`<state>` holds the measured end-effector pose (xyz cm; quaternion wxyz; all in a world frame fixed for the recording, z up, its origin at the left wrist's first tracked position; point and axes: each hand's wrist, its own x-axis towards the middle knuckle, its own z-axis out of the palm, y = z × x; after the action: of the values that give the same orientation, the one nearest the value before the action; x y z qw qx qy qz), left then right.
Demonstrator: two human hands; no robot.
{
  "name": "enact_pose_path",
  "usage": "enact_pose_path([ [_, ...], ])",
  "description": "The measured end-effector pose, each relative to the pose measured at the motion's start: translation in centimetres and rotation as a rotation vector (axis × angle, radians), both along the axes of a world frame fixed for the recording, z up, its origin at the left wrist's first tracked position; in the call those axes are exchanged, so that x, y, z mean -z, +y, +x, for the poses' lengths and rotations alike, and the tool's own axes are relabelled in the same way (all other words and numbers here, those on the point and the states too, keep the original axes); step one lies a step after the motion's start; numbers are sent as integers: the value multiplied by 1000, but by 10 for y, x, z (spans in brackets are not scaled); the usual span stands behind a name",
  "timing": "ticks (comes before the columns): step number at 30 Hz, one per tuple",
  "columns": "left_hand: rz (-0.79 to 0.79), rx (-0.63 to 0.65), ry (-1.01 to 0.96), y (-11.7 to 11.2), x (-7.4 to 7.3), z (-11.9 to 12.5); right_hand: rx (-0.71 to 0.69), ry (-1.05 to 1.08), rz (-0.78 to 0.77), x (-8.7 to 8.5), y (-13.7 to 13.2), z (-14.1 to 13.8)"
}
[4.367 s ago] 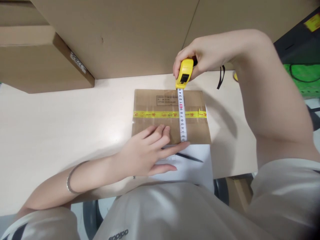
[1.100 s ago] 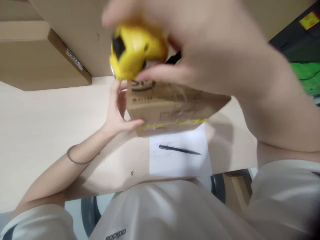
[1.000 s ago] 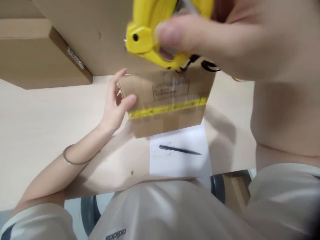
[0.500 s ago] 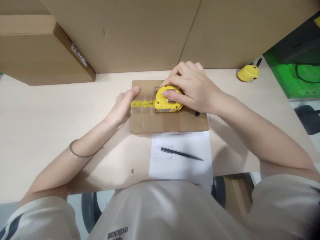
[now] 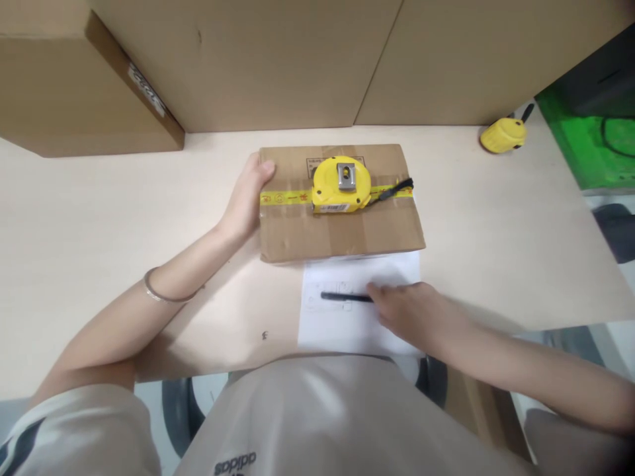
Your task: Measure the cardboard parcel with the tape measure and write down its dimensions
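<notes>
Left hand (image 5: 245, 201) clasps a box (image 5: 342, 231) near the table's (image 5: 99, 218) far edge, tape measure (image 5: 341, 186) atop. Blurred right hand (image 5: 417, 314) touches a pen (image 5: 342, 297) on paper (image 5: 327, 327) at the near edge; grip unclear.

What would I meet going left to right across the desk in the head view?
bracelet → left hand → box → tape measure by the wall → green object

Light: bright, even, overhead | Shadows: soft, beside cardboard box (image 5: 342, 225) | Blur: right hand (image 5: 414, 314) | Edges: bowed, squeezed
</notes>
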<state>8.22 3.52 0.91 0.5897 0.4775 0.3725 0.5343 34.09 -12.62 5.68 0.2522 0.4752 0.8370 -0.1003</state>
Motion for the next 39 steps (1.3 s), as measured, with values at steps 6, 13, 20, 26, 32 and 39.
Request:
enact_pose_path([
  [6,-55,72,-110,-4,-3,5,77,858,-60,-1,3,9],
  [13,-119,65,-192,-9,-6,10,366,1266,-216,55,-2,-25],
  [20,-47,71,-198,-7,-2,10,337,1170,-309,56,24,-12],
  [26,-72,91,-191,-9,-3,8,411,1169,-172,57,27,-20],
  [32,2,43,-183,-7,-1,9,357,1178,-85,53,32,-30],
  [39,-116,85,-188,-9,-3,8,305,1199,-67,55,33,-29],
])
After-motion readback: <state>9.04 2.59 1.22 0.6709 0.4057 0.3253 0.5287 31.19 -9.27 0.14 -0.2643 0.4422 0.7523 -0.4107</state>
